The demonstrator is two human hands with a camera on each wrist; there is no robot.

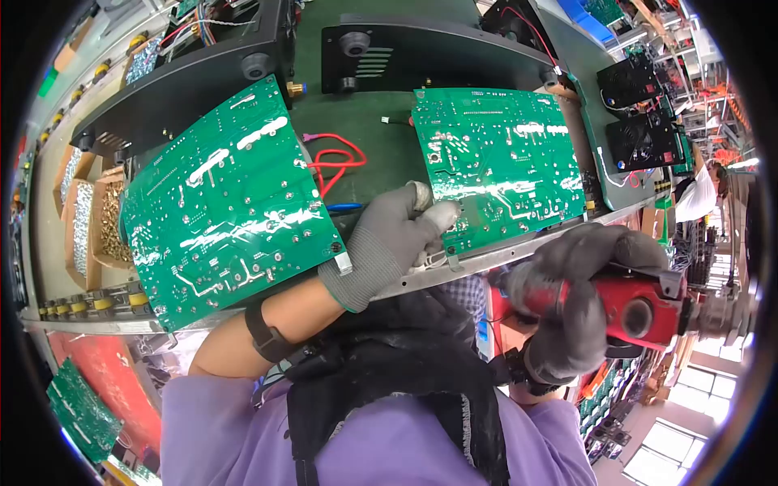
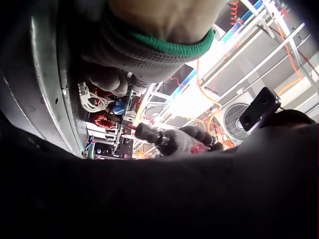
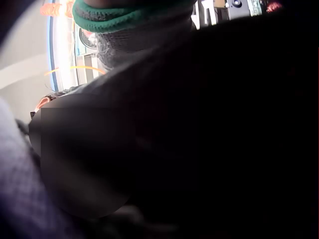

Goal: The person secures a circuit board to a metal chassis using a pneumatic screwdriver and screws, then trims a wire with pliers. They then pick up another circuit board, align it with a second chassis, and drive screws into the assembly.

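Observation:
My gloved left hand [image 1: 381, 247] pinches the near left corner of the right-hand green circuit board [image 1: 502, 162], thumb on its upper face. In the left wrist view, a copper-wound coil [image 2: 103, 121] and a white cable [image 2: 92, 102] show under the board, beside the left glove [image 2: 132, 67]. My gloved right hand [image 1: 577, 324] grips a red power drill [image 1: 636, 312] off the board's near right side. The drill's dark chuck [image 2: 147, 133] points toward the board's parts in the left wrist view. The right wrist view is mostly dark, with the glove cuff [image 3: 134, 17] at the top.
A second green circuit board [image 1: 231, 211] lies at left, with red wires [image 1: 336, 158] beside it. Black metal housings [image 1: 438, 61] stand behind both boards. Cardboard bins of screws [image 1: 109, 215] sit at far left. The bench's metal edge [image 1: 486, 263] runs along the front.

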